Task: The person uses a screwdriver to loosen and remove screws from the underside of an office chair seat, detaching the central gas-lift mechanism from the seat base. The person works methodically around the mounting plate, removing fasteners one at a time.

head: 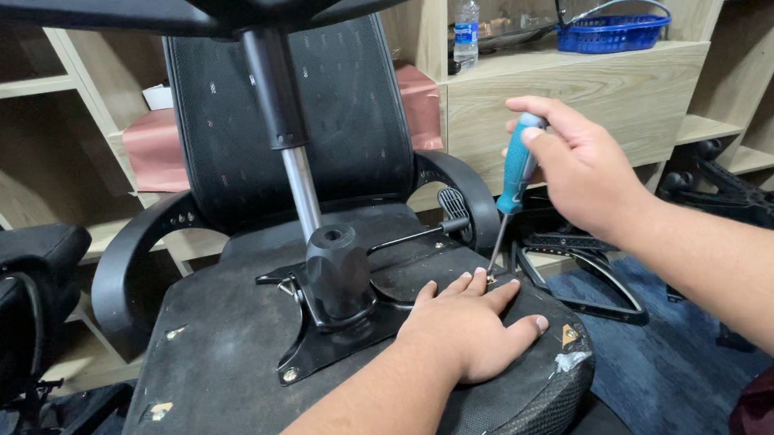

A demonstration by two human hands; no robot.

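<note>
Pressing flat on the upturned seat underside (233, 368), the left hand (465, 326) lies palm down with fingers spread and pinches nothing; judged from its place, it is there to steady the chair against the push of the tool. The right hand (576, 166) is wrapped around the teal handle of a screwdriver (515, 180), fingers curled shut on it with the thumb over the top end, which looks like a hold for bearing down while turning. From that grip the shaft runs down and slightly left, its tip meeting the seat just beyond the left fingertips, at or touching the corner of the black metal mounting plate (323, 342); whether it sits in a screw head is too small to tell. Farther left of the tip, on the plate, stands the black mechanism housing (338, 267), and the gas cylinder (295, 160) rises from it toward the chair base at the top edge. A thin adjustment lever (416, 234) reaches from the housing toward the handle side. Behind the grip the backrest (305, 113) stands upright between two curved armrests (133, 265). Well beyond the right hand, on wooden shelving, sit a blue basket (614, 32) and a water bottle (466, 25). Below the right forearm, another black frame part (585, 275) lies on the blue floor.
</note>
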